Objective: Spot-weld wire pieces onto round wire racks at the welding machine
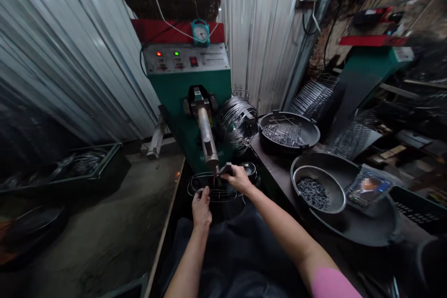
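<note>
An oval wire frame point(218, 199) lies under the electrode tip of a green spot welding machine point(164, 91). My left hand point(201, 208) is closed on the near left part of the frame, thumb and fingers pinched together. Just right of the electrode arm point(206, 136), my right hand point(238, 179) grips a small dark block point(226, 168) close to the tip. What the block is, I cannot make out. The machine's lower electrode is mostly hidden behind the frame and my hands.
Right of the machine stand a coil of wire rings point(238, 118), a pan of bent wire pieces point(312, 136) and a bowl of short metal pieces point(340, 195) in a larger pan point(380, 230). A green bin point(104, 160) sits left. A wicker basket point(167, 2) tops the machine.
</note>
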